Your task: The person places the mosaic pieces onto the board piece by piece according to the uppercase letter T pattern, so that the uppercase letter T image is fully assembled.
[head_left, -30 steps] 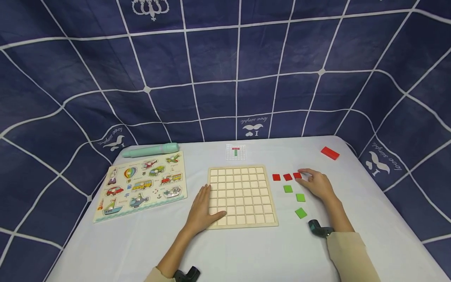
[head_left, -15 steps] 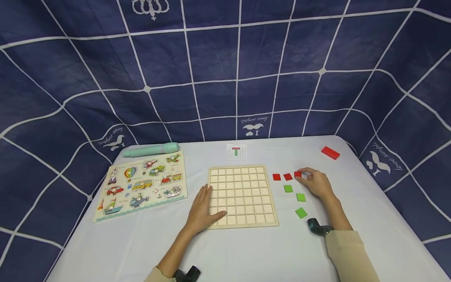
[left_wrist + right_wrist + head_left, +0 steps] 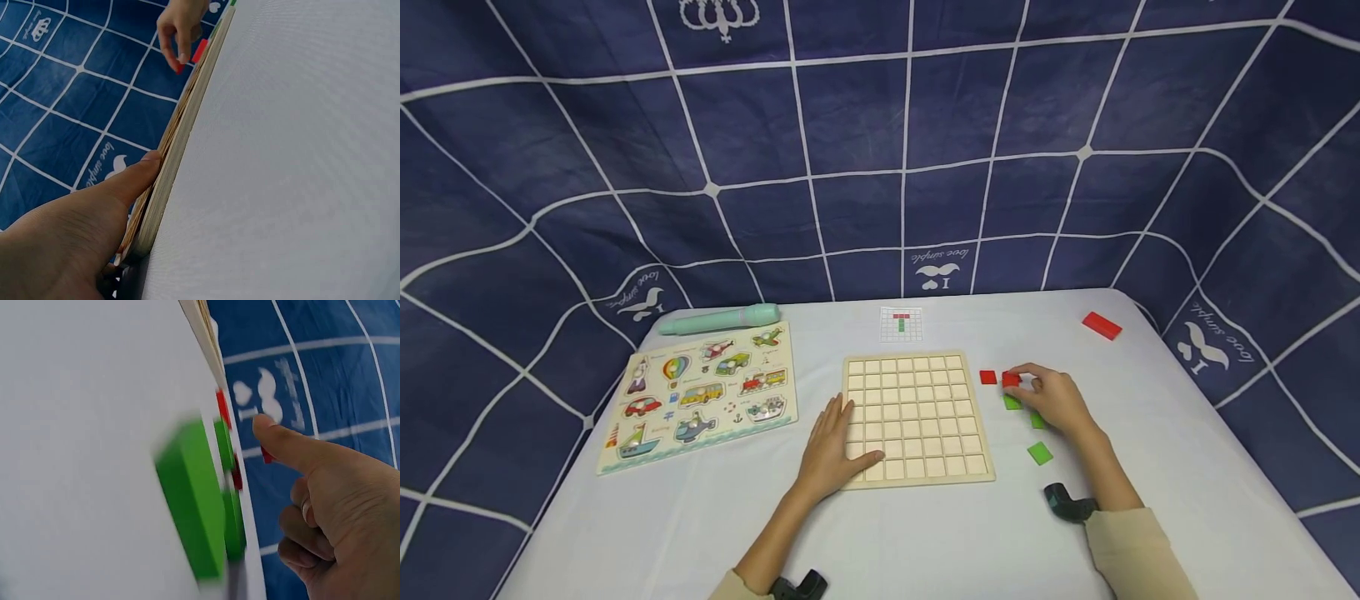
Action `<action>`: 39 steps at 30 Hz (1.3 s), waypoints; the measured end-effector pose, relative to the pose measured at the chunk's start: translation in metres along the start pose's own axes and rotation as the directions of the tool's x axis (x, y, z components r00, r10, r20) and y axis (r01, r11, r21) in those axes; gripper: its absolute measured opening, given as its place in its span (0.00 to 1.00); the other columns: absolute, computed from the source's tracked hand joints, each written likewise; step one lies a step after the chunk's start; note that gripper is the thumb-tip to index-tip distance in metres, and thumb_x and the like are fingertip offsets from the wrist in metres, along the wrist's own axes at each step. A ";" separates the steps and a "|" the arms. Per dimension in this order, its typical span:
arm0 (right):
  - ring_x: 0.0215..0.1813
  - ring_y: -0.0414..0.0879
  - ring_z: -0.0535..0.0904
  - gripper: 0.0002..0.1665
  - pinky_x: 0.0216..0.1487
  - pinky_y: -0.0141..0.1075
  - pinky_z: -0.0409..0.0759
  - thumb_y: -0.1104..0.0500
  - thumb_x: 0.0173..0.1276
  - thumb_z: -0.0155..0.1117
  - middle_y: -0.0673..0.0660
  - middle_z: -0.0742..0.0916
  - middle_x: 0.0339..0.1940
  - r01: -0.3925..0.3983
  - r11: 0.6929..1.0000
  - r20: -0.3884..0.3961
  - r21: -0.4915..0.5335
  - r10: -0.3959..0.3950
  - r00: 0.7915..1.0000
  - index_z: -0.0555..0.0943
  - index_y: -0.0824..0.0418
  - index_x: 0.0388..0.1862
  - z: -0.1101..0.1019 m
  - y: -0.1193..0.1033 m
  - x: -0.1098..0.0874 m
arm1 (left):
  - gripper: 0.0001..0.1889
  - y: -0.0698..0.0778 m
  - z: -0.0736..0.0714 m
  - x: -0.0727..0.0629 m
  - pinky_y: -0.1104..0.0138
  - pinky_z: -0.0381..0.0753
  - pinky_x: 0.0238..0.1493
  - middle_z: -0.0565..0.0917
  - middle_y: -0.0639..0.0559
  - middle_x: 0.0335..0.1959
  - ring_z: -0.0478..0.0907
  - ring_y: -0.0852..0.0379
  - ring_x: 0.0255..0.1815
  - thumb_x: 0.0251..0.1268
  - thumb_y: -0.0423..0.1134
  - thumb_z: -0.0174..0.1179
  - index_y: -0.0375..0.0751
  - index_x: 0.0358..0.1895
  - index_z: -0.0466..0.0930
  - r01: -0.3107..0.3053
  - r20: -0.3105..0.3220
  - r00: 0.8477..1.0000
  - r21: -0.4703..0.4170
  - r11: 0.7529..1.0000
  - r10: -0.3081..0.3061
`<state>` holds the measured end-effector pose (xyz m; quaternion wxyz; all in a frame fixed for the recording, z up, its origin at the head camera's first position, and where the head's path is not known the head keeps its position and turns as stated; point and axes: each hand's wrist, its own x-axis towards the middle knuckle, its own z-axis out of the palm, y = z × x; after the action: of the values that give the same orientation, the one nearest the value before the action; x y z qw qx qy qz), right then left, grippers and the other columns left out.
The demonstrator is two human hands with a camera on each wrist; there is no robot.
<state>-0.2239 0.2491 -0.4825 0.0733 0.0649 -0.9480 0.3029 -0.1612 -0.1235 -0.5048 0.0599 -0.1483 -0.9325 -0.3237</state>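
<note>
My right hand [image 3: 1054, 402] pinches a red square tile [image 3: 267, 455] between thumb and fingertips, lifted over the table right of the wooden grid board [image 3: 917, 482]. A second red tile [image 3: 988, 377] lies beside the board's right edge. Another red tile [image 3: 237, 474] lies beneath the held one, mostly covered in the head view. Three green tiles are near the hand: one green tile [image 3: 1011, 403] under the fingers, another [image 3: 1037, 421] partly hidden by the hand, a third [image 3: 1040, 453] closer to me. My left hand [image 3: 826, 457] rests on the board's left edge, fingers straight, thumb over its squares.
A small printed card [image 3: 901, 335] with a red and green T pattern lies behind the board. To the left are a vehicle picture puzzle [image 3: 700, 392] and a mint-green tube-shaped thing [image 3: 722, 319]. A red block [image 3: 1102, 326] lies at the back right.
My right hand has picked up the rightmost red tile and carried it left, over the middle red tile. The left hand stays on the board.
</note>
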 end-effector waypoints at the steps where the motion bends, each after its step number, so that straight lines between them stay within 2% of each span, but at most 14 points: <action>1: 0.14 0.43 0.58 0.24 0.16 0.33 0.56 0.48 0.54 0.72 0.49 0.64 0.09 0.020 1.000 0.006 0.002 -0.020 1.000 0.81 0.58 0.47 0.002 -0.005 0.000 | 0.52 0.000 0.000 0.000 0.49 0.45 0.68 0.52 0.31 0.70 0.45 0.37 0.71 0.45 0.61 0.66 0.27 0.67 0.57 0.001 -0.001 1.000 0.003 1.000 -0.001; 7: 0.15 0.39 0.54 0.21 0.17 0.32 0.53 0.48 0.53 0.72 0.46 0.66 0.10 0.132 0.990 0.028 0.040 -0.134 0.991 0.83 0.56 0.44 0.023 -0.035 0.005 | 0.52 0.001 0.000 0.000 0.51 0.44 0.69 0.51 0.32 0.70 0.45 0.38 0.71 0.45 0.62 0.66 0.27 0.67 0.57 0.013 0.002 1.000 -0.004 1.000 -0.013; 15: 0.14 0.37 0.51 0.19 0.16 0.31 0.50 0.46 0.54 0.71 0.44 0.61 0.08 0.181 0.981 0.066 0.075 -0.186 0.980 0.83 0.53 0.42 0.053 -0.065 0.020 | 0.53 -0.001 0.002 -0.001 0.52 0.44 0.69 0.51 0.32 0.70 0.45 0.39 0.71 0.45 0.63 0.66 0.28 0.67 0.57 0.003 -0.001 1.000 0.006 1.000 -0.003; 22: 0.15 0.38 0.51 0.19 0.16 0.32 0.51 0.47 0.55 0.70 0.45 0.62 0.08 0.190 0.978 0.058 0.083 -0.195 0.979 0.83 0.53 0.43 0.074 -0.082 0.033 | 0.53 -0.002 0.002 -0.001 0.53 0.44 0.69 0.52 0.33 0.70 0.45 0.40 0.71 0.45 0.63 0.65 0.29 0.67 0.57 -0.002 -0.004 1.000 0.022 1.000 0.002; 27: 0.14 0.38 0.53 0.20 0.14 0.31 0.51 0.46 0.56 0.69 0.46 0.64 0.07 0.177 0.983 0.045 0.048 -0.179 0.983 0.82 0.54 0.46 0.085 -0.087 0.038 | 0.52 -0.002 0.002 0.000 0.53 0.44 0.69 0.52 0.33 0.70 0.46 0.40 0.71 0.45 0.63 0.65 0.29 0.67 0.57 -0.003 -0.003 1.000 0.034 0.999 0.003; 34: 0.14 0.39 0.58 0.22 0.13 0.32 0.56 0.45 0.56 0.68 0.47 0.68 0.09 0.155 0.988 0.024 -0.003 -0.155 0.988 0.82 0.54 0.47 0.088 -0.091 0.039 | 0.52 -0.002 0.001 0.000 0.53 0.45 0.69 0.52 0.32 0.70 0.46 0.40 0.71 0.45 0.63 0.66 0.29 0.67 0.57 0.002 0.000 1.000 0.037 0.999 -0.002; 39: 0.15 0.40 0.59 0.22 0.14 0.32 0.56 0.46 0.56 0.69 0.47 0.69 0.09 0.145 0.989 0.031 -0.004 -0.145 0.989 0.82 0.54 0.47 0.087 -0.091 0.037 | 0.52 0.000 0.002 -0.001 0.52 0.44 0.69 0.51 0.32 0.70 0.45 0.39 0.71 0.45 0.62 0.66 0.29 0.67 0.57 0.005 0.004 1.000 0.027 1.000 -0.005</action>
<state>-0.2536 0.1217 -0.4945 0.0808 0.1380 -0.9426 0.2930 -0.1605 -0.1229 -0.5066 0.0594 -0.1459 -0.9372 -0.3112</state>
